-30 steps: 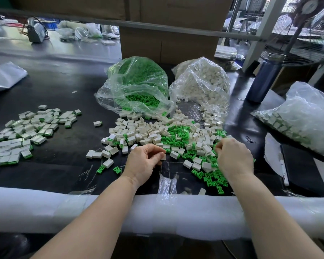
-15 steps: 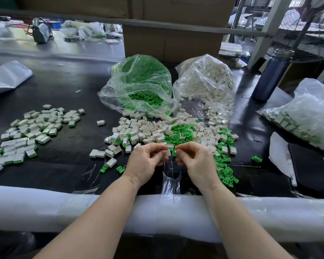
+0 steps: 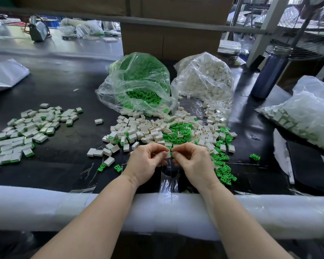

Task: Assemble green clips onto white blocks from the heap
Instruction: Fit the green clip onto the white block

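A: What takes up the most room?

B: The black table (image 3: 60, 86), with a white padded roll (image 3: 45, 208) along its near edge. Toward the far edge stand 2 clear bags side by side: the bag of green clips (image 3: 138, 79) on the left and the bag of white blocks (image 3: 204, 79) on the right, both open toward the person. A third plastic bag (image 3: 310, 107) lies at the right edge, with a blue bottle (image 3: 269, 71) behind it.

A: And the loose parts?

B: The heap (image 3: 157, 131) of white blocks and green clips spreads across the middle, just beyond the hands. A pile of finished blocks (image 3: 28, 131) sits near the left edge, well apart from the heap.

A: The hands?

B: Both hover close together above the near middle of the table. The left hand (image 3: 148, 161) pinches 1 white block (image 3: 167, 154) between thumb and fingers. The right hand (image 3: 193, 159) has its fingertips curled in against that block's right side; a sliver of green shows there, so it seems to pinch a clip, though it is mostly hidden.
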### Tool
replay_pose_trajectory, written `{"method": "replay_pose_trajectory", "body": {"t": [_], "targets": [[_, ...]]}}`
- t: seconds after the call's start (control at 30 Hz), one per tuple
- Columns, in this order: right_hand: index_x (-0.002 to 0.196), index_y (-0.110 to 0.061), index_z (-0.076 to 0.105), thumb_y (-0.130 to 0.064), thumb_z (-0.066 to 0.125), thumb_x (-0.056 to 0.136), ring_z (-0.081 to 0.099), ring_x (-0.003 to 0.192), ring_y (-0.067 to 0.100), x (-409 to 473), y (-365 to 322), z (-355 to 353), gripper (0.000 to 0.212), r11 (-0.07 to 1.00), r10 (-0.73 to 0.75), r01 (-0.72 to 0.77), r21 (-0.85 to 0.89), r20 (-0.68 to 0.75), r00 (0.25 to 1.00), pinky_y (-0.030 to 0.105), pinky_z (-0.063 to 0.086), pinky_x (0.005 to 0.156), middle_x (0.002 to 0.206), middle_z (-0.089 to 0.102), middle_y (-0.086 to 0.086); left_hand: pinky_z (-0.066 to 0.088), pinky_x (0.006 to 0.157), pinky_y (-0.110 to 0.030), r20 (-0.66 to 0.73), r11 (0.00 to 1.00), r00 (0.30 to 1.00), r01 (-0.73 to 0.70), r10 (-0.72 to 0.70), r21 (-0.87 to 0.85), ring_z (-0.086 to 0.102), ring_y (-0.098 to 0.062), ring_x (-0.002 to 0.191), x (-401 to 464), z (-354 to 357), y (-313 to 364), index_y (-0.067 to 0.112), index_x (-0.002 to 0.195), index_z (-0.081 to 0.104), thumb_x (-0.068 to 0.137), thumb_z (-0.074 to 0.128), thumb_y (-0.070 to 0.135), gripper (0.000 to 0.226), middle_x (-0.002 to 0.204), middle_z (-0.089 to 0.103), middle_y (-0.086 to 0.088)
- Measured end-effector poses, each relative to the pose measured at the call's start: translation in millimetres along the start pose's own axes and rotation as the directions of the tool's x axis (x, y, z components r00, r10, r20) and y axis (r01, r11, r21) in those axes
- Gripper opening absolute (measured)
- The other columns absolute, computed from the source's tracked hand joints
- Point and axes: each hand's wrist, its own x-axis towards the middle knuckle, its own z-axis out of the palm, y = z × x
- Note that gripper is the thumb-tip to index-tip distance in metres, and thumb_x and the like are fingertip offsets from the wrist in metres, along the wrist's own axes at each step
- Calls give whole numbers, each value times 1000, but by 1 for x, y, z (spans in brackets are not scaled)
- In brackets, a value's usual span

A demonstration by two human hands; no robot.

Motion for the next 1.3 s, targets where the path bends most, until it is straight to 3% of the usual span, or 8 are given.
{"method": "replay_pose_trajectory", "body": {"t": [0.13, 0.27, 0.4, 0.77, 1.07, 1.3], "targets": [[72, -24, 65, 0, 65, 82, 65, 68, 17, 0, 1, 0, 26, 1000, 15, -16, 23, 23, 1000, 42, 58, 71, 71, 66, 0, 53, 69, -18, 3, 1000, 1000, 0, 0, 14, 66, -16, 72, -1, 0, 1, 17, 89, 67, 87, 60, 6, 13, 81, 68, -5], [72, -23, 63, 4, 64, 82, 61, 61, 9, 1, 2, 2, 29, 999, 24, -25, 26, 16, 1000, 31, 56, 65, 68, 65, -1, 52, 72, -17, 22, 999, 1000, -11, 10, 37, 63, -12, 71, -2, 1, 3, 16, 88, 68, 87, 59, 3, 15, 77, 66, -1], [70, -24, 60, 4, 66, 80, 60, 58, 12, 2, 3, 2, 30, 999, 38, -38, 1, 19, 999, 32, 56, 64, 67, 65, 2, 53, 78, -22, 29, 997, 999, -22, 20, 72, 62, -12, 73, -3, 1, 5, 18, 85, 68, 87, 59, 3, 17, 77, 66, 1], [66, -22, 61, 6, 67, 77, 60, 59, 15, 0, -2, 1, 30, 998, 49, -48, -40, 44, 998, 34, 57, 65, 65, 64, 3, 46, 64, -9, 28, 988, 998, -58, 54, 146, 54, 5, 53, -5, 2, 6, 14, 83, 67, 86, 60, -1, 16, 62, 59, 11], [65, -21, 62, 6, 69, 75, 61, 64, 17, -1, -4, -2, 30, 998, 57, -55, -38, 59, 997, 32, 56, 66, 68, 65, 3, 49, 73, -24, 47, 969, 994, -108, 100, 223, 56, -7, 62, -7, 1, 5, 13, 85, 68, 85, 60, 0, 15, 63, 59, 9], [64, -19, 63, 9, 68, 75, 58, 56, 12, -2, -4, -3, 30, 998, 56, -54, -27, 79, 995, 23, 52, 57, 62, 63, 2, 49, 78, -24, 83, 955, 988, -148, 131, 259, 56, -5, 69, -6, 3, 3, 9, 89, 70, 85, 62, 1, 13, 73, 61, 7]]}}
